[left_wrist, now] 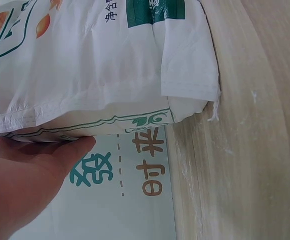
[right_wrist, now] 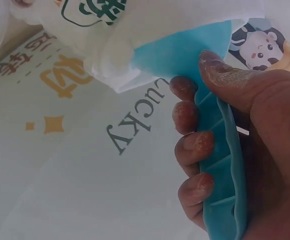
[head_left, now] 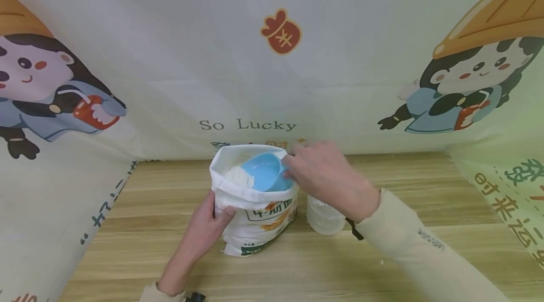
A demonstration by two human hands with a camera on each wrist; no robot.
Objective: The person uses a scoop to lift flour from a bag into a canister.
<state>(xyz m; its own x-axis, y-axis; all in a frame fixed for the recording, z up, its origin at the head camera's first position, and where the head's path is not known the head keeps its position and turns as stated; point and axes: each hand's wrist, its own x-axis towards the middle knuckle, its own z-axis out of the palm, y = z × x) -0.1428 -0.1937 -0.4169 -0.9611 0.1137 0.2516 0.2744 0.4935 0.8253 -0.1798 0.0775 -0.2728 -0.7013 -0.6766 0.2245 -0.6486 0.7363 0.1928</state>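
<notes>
A white woven flour bag (head_left: 238, 226) stands on the wooden table with its top edge folded outward and white flour (head_left: 239, 177) visible inside. My left hand (head_left: 203, 227) holds the bag by its left side, the thumb on the front; in the left wrist view part of the hand (left_wrist: 30, 175) disappears behind the bag. My right hand (head_left: 331, 176) grips a blue plastic scoop (head_left: 263, 169) whose bowl is tilted inside the bag's mouth. The right wrist view has the fingers wrapped around the ribbed handle (right_wrist: 217, 165), with flour dust on thumb and fingertips.
A clear plastic container (head_left: 325, 219) stands just right of the bag, partly covered by my right hand and wrist. Printed cloth (head_left: 340, 80) rises behind and on both sides of the wooden table (head_left: 165, 207). White specks lie on the wood.
</notes>
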